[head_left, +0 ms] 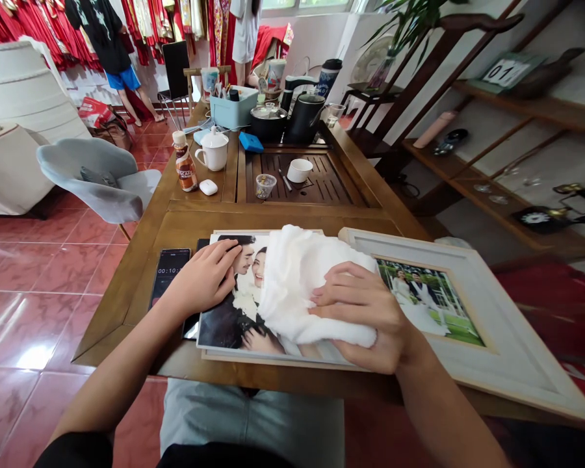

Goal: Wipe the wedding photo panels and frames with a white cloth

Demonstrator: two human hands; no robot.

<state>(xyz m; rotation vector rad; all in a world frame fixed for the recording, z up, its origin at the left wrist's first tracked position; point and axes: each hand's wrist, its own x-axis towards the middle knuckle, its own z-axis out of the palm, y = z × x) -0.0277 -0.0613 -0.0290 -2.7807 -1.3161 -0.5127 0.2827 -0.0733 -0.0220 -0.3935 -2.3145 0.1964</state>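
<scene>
Fingers [346, 292] of the right hand [375, 315], right of centre, are bent over a white cloth [297, 279], the thumb at its lower edge, so the cloth is held between them. The left hand [207, 276], left of centre, lies palm down with its fingers extended and close together; it grips nothing and rests on the upper left of a photo [241, 322] of a couple. This photo sits at the centre of the frame, its right part hidden under the cloth. Just left of it, partly behind the left forearm, is a phone [168, 270] with digits on its screen. At the right, a framed picture [429, 299] slants toward the lower right corner.

All lie on a wooden table [121, 318]. Above centre, a tea tray [331, 185] bears a white cup [299, 171] and a small clear tub [265, 186]. Left of it stand a bottle [185, 166], a lidded mug [213, 151] and a white case [208, 187]. Behind, near top centre, are a blue box [234, 107] and a black kettle [305, 117]. A grey chair [97, 175] is at left, shelves [478, 185] at upper right, and a person [102, 39] stands by red garments [143, 23] at upper left.
</scene>
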